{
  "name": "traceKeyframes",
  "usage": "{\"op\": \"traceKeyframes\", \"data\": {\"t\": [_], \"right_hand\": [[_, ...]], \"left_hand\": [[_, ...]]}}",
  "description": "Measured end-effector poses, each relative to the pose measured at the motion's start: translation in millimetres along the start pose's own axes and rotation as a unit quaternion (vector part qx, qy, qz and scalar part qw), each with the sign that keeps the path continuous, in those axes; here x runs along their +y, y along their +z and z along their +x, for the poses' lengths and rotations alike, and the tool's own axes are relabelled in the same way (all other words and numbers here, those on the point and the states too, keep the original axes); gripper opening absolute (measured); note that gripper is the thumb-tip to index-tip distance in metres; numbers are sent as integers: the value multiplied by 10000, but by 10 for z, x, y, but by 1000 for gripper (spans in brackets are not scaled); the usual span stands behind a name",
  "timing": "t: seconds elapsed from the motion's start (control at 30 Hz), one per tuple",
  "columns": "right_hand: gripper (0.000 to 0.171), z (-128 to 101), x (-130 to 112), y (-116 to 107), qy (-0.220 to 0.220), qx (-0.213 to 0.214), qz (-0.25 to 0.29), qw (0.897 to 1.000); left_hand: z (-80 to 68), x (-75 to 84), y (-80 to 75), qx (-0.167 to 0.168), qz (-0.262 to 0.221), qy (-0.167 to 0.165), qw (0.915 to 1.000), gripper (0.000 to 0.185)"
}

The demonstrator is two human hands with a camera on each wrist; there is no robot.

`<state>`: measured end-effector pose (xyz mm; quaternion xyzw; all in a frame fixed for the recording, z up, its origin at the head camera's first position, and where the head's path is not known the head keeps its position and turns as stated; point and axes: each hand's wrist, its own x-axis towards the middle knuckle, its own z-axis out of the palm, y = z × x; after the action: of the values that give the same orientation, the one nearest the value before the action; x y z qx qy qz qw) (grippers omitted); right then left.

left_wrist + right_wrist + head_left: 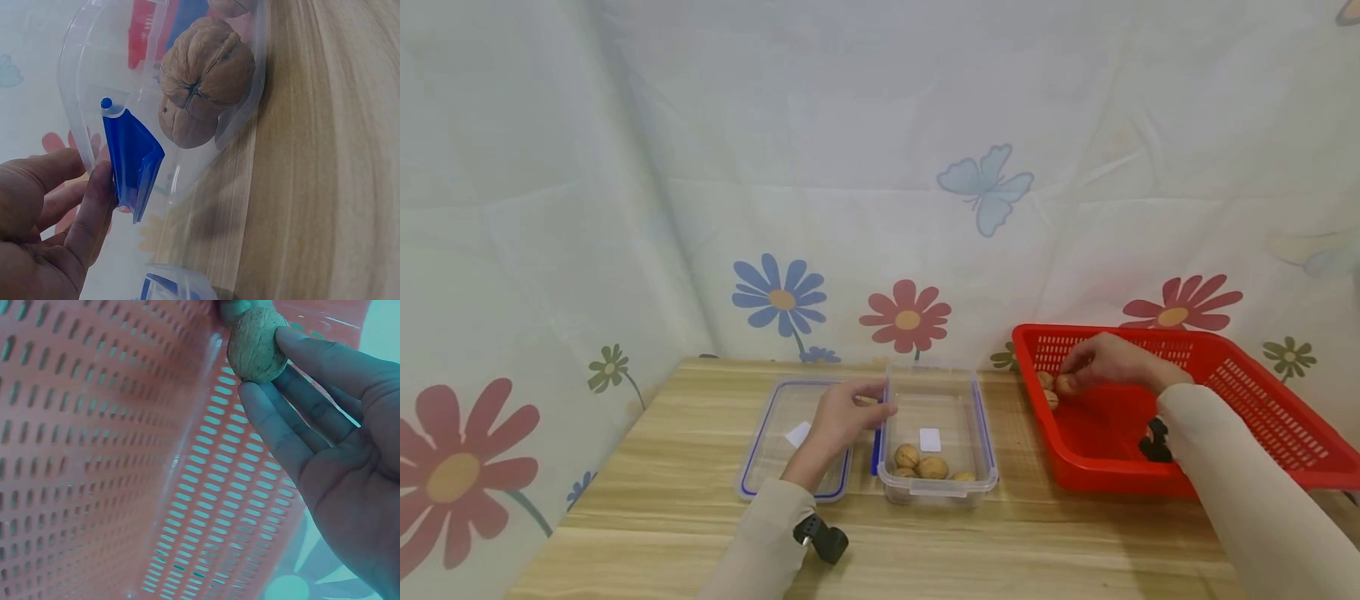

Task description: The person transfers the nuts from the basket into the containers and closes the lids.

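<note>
soft, even, bright light fills the head view with only faint shadows on the pale wooden worktop (700,508), whose edges bend with wide-lens distortion, while the right wrist view carries a bluish-green cast and the left wrist view looks slightly hazy.

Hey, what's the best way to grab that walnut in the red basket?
Pinch the walnut across its rounded middle with fingertips, coming from above and the basket's open centre. It sits against the red basket's slotted wall, so that side is blocked. The right hand already has its fingers on it this way.
</note>
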<state>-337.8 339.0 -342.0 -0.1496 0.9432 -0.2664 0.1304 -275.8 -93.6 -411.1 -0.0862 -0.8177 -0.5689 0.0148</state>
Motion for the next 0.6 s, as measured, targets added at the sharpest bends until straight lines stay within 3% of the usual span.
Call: {"op": "traceKeyframes", "data": {"t": [0.27, 0.6], "right_hand": [[37, -89, -168, -91, -87, 249, 173, 9995], [40, -214, -495, -190, -502, 697, -124, 9962]], "left_hand": [[-15, 14, 2, -13, -23, 19, 10000, 46], [-9, 2, -3, -8, -2, 31, 10000, 45]]}}
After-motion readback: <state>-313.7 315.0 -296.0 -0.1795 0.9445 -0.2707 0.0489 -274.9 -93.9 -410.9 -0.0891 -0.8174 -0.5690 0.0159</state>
